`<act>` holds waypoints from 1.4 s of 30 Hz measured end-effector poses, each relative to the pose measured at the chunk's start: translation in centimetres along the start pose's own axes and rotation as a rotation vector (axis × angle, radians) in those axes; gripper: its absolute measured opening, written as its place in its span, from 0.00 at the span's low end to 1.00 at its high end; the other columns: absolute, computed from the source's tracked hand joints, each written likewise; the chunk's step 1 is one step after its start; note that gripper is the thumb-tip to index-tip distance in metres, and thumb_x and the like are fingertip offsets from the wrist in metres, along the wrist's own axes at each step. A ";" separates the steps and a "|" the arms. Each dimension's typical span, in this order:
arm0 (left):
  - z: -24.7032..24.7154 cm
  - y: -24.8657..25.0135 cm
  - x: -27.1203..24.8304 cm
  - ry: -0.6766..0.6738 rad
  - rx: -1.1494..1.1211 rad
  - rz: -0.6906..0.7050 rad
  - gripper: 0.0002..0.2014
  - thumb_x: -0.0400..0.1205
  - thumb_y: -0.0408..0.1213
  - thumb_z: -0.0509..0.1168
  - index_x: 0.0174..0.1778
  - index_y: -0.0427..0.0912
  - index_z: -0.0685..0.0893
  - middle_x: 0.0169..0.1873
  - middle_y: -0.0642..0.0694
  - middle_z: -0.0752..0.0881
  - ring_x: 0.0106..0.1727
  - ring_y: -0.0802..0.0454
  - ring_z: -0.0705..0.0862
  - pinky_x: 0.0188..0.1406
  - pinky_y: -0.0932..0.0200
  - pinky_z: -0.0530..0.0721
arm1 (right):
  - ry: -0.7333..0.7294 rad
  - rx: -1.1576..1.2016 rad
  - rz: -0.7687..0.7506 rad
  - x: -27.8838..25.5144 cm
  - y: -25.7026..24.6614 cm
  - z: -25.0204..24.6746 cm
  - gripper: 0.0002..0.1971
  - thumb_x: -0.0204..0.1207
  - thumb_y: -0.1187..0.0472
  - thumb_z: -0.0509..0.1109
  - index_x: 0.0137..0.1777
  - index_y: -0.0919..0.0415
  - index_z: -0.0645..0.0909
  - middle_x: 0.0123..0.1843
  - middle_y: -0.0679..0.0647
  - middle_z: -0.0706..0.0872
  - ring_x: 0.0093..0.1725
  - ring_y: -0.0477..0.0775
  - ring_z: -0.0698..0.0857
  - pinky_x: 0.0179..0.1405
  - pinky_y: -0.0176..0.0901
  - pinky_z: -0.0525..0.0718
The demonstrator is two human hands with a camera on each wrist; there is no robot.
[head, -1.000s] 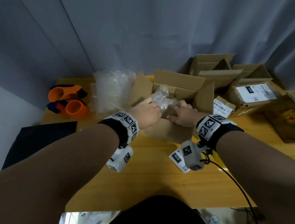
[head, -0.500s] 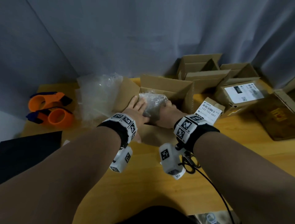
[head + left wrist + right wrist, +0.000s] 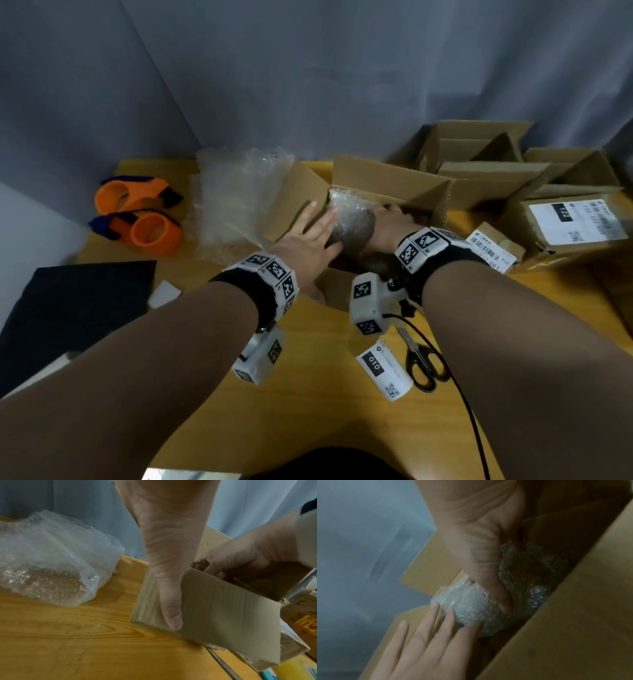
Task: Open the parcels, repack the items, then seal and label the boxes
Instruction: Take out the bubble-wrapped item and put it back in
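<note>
Bundle: bubble-wrapped item (image 3: 352, 222) is now sitting lower inside the open cardboard box (image 3: 387, 178) than a second ago, when it was being held at the box's rim; its top is still poking above the near wall.
Left hand: left hand (image 3: 305, 246) is now lying with straight, spread fingers (image 3: 426, 616) against the bundle's left side, where it was curled over the wrap a second ago; its thumb (image 3: 171, 612) is pressing flat on the box's outer wall.
Right hand: right hand (image 3: 387, 226) is reaching deeper into the box than before, thumb (image 3: 489, 582) dug into the wrap and fingers curling round the far side, gripping the bundle.
Box contents: one wrapped bundle is showing; more wrap is lying dark beneath it, too dim to tell apart.
View: camera has been shifting since the earlier frame, so a pair of scissors (image 3: 423, 363) is now showing on the bench (image 3: 308, 428) beside the loose label marked 010 (image 3: 383, 371).
Other boxes: at least two more open cardboard boxes (image 3: 479, 147) are standing behind, and one sealed parcel marked 122 (image 3: 575, 222) is sitting at the right.
Wrap: one loose heap of bubble wrap (image 3: 239, 198) is lying just left of the box.
Tape dispensers: two orange ones (image 3: 137, 212) are resting at the far left.
</note>
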State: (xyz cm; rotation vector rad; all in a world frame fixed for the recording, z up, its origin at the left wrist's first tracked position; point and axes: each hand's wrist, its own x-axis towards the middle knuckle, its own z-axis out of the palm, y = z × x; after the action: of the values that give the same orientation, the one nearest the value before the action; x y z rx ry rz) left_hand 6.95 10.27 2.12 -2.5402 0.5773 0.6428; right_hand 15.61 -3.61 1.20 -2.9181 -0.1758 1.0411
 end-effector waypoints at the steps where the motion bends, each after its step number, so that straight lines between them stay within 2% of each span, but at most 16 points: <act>1: 0.1 0.1 0.0 0.011 -0.010 0.003 0.57 0.66 0.75 0.63 0.83 0.42 0.52 0.81 0.30 0.38 0.80 0.37 0.27 0.68 0.31 0.19 | 0.039 -0.024 0.016 -0.1 0.2 0.3 0.49 0.66 0.51 0.80 0.82 0.48 0.54 0.80 0.58 0.60 0.77 0.67 0.63 0.74 0.67 0.63; 5: 0.0 0.3 0.0 0.010 -0.010 0.026 0.59 0.67 0.74 0.63 0.84 0.42 0.46 0.82 0.33 0.37 0.81 0.40 0.28 0.67 0.35 0.18 | 0.077 -0.035 0.072 0.0 0.8 2.2 0.42 0.73 0.56 0.75 0.81 0.54 0.54 0.78 0.62 0.62 0.76 0.67 0.63 0.75 0.67 0.59; 8: 0.1 0.5 0.0 0.008 -0.022 0.027 0.60 0.67 0.74 0.63 0.84 0.41 0.42 0.82 0.34 0.36 0.81 0.41 0.29 0.67 0.35 0.18 | -0.020 0.065 0.089 -0.1 1.4 2.4 0.43 0.76 0.53 0.71 0.83 0.53 0.46 0.76 0.65 0.68 0.74 0.68 0.69 0.70 0.61 0.70; 10: 0.2 0.5 0.0 0.014 -0.041 0.024 0.61 0.66 0.74 0.63 0.83 0.42 0.39 0.82 0.35 0.36 0.81 0.41 0.30 0.71 0.34 0.21 | 0.015 0.104 0.035 -0.1 1.8 2.6 0.40 0.78 0.53 0.68 0.83 0.52 0.47 0.71 0.66 0.74 0.67 0.68 0.77 0.62 0.58 0.77; 13: 0.4 0.6 0.1 0.031 -0.075 0.024 0.63 0.66 0.73 0.65 0.82 0.42 0.36 0.82 0.37 0.34 0.81 0.42 0.30 0.75 0.34 0.25 | -0.035 0.028 -0.086 -0.5 2.3 2.8 0.47 0.69 0.49 0.76 0.81 0.48 0.49 0.67 0.60 0.79 0.62 0.63 0.81 0.63 0.59 0.80; 16: 0.5 0.7 0.2 0.010 -0.103 0.026 0.65 0.65 0.72 0.67 0.82 0.44 0.32 0.82 0.36 0.35 0.82 0.41 0.32 0.77 0.38 0.27 | -0.148 -0.061 -0.168 -1.0 2.6 2.3 0.46 0.67 0.45 0.77 0.80 0.41 0.51 0.73 0.54 0.75 0.69 0.61 0.76 0.71 0.63 0.73; 19: 0.1 0.7 0.6 -0.052 -0.166 0.039 0.65 0.62 0.72 0.69 0.83 0.46 0.37 0.81 0.34 0.55 0.82 0.38 0.53 0.79 0.40 0.39 | -0.033 -0.171 -0.197 -1.4 2.8 2.3 0.39 0.74 0.46 0.70 0.81 0.34 0.52 0.77 0.56 0.61 0.76 0.67 0.60 0.77 0.65 0.59; 21: -0.5 0.7 1.2 -0.077 -0.203 0.063 0.63 0.60 0.73 0.70 0.82 0.47 0.44 0.70 0.37 0.75 0.72 0.39 0.71 0.76 0.41 0.51 | 0.109 -0.240 -0.197 -2.0 2.3 2.6 0.36 0.76 0.52 0.67 0.81 0.37 0.54 0.74 0.59 0.59 0.76 0.67 0.58 0.79 0.66 0.52; 23: -1.0 0.7 1.5 -0.088 -0.254 0.080 0.61 0.59 0.75 0.69 0.80 0.49 0.46 0.57 0.42 0.84 0.63 0.41 0.78 0.72 0.42 0.56 | 0.175 -0.187 -0.189 -2.7 2.0 2.4 0.34 0.77 0.56 0.65 0.82 0.44 0.56 0.75 0.60 0.62 0.76 0.66 0.60 0.79 0.65 0.53; 27: -0.8 0.4 1.5 -0.075 -0.324 0.071 0.62 0.57 0.76 0.69 0.79 0.55 0.43 0.59 0.42 0.84 0.64 0.42 0.76 0.72 0.45 0.58 | 0.011 -0.046 -0.251 -3.5 2.6 3.0 0.32 0.81 0.51 0.59 0.84 0.51 0.53 0.82 0.60 0.62 0.81 0.65 0.59 0.80 0.67 0.50; 29: -0.4 0.2 1.3 -0.066 -0.351 0.061 0.63 0.57 0.77 0.68 0.79 0.57 0.40 0.65 0.40 0.79 0.68 0.41 0.71 0.73 0.46 0.58 | -0.048 0.024 -0.261 -3.7 2.9 3.3 0.34 0.82 0.48 0.58 0.85 0.51 0.49 0.84 0.59 0.61 0.82 0.63 0.60 0.81 0.61 0.57; 32: -0.1 -0.1 0.6 -0.052 -0.339 0.079 0.63 0.58 0.78 0.65 0.81 0.56 0.37 0.73 0.39 0.73 0.78 0.42 0.61 0.79 0.40 0.43 | -0.079 0.095 -0.259 -3.6 2.9 3.2 0.32 0.84 0.45 0.55 0.85 0.51 0.50 0.83 0.58 0.62 0.82 0.62 0.61 0.80 0.57 0.60; 34: 0.1 -0.3 -0.4 0.006 -0.367 0.086 0.60 0.62 0.78 0.62 0.82 0.54 0.42 0.78 0.42 0.67 0.82 0.44 0.54 0.76 0.38 0.31 | -0.089 0.112 -0.249 -3.7 2.8 3.1 0.31 0.85 0.42 0.52 0.84 0.51 0.52 0.84 0.57 0.61 0.83 0.60 0.59 0.81 0.60 0.55; 35: 0.1 -0.6 -0.9 0.053 -0.389 0.076 0.57 0.64 0.77 0.60 0.83 0.52 0.47 0.80 0.45 0.65 0.83 0.46 0.52 0.76 0.38 0.30 | -0.092 0.125 -0.245 -3.9 2.8 3.1 0.31 0.84 0.40 0.52 0.84 0.51 0.53 0.84 0.56 0.60 0.83 0.60 0.58 0.81 0.59 0.54; 38: -0.1 -2.1 -2.5 0.182 -0.460 0.002 0.44 0.73 0.73 0.55 0.81 0.52 0.60 0.81 0.49 0.60 0.82 0.48 0.51 0.79 0.39 0.37 | -0.029 0.200 -0.244 -4.8 2.2 2.7 0.30 0.84 0.41 0.55 0.83 0.50 0.58 0.82 0.55 0.66 0.81 0.60 0.63 0.79 0.57 0.56; 42: -1.0 -4.8 -3.8 0.374 -0.593 -0.140 0.27 0.84 0.58 0.53 0.75 0.49 0.71 0.79 0.47 0.65 0.80 0.47 0.58 0.78 0.44 0.48 | 0.171 0.369 -0.268 -5.8 0.4 0.9 0.20 0.82 0.53 0.63 0.72 0.54 0.74 0.67 0.56 0.82 0.67 0.58 0.79 0.69 0.52 0.76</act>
State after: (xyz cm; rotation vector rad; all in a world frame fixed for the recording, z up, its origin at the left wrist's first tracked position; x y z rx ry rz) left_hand 6.64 14.68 6.44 -3.2616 0.3530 0.3147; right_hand 10.67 -4.65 4.14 -2.5455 -0.3193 0.6941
